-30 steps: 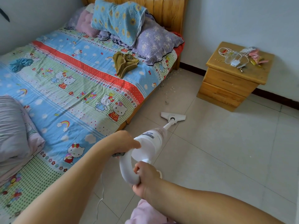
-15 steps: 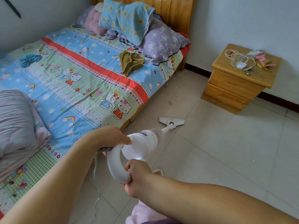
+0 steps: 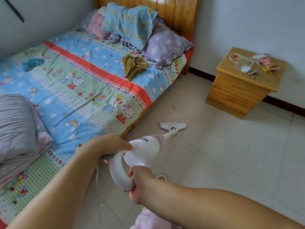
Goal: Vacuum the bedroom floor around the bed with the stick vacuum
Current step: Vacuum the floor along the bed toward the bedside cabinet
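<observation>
Gripping, left hand: the left hand (image 3: 113, 146) curls over the top of the white loop handle of the stick vacuum (image 3: 143, 151), fingers wrapped round it where it meets the body.
Gripping, right hand: the right hand (image 3: 140, 180) closes round the lower curve of the same loop, thumb over the rim.
Vacuum position: its tube slants forward and down to the floor head (image 3: 172, 125), which lies flat on the tiled floor (image 3: 231, 154) near the side of the bed (image 3: 79, 90).
Debris: pale crumbs (image 3: 177, 95) lie scattered on the tiles beyond the floor head, between the bed and the wooden nightstand (image 3: 239, 90).
Cord: a thin white cord (image 3: 97, 176) hangs below the left hand.
Bed top: pillows (image 3: 165, 45), a folded blanket and an olive cloth (image 3: 133, 66) (crumpled).
Nightstand surface: cables and small items, too small to name.
</observation>
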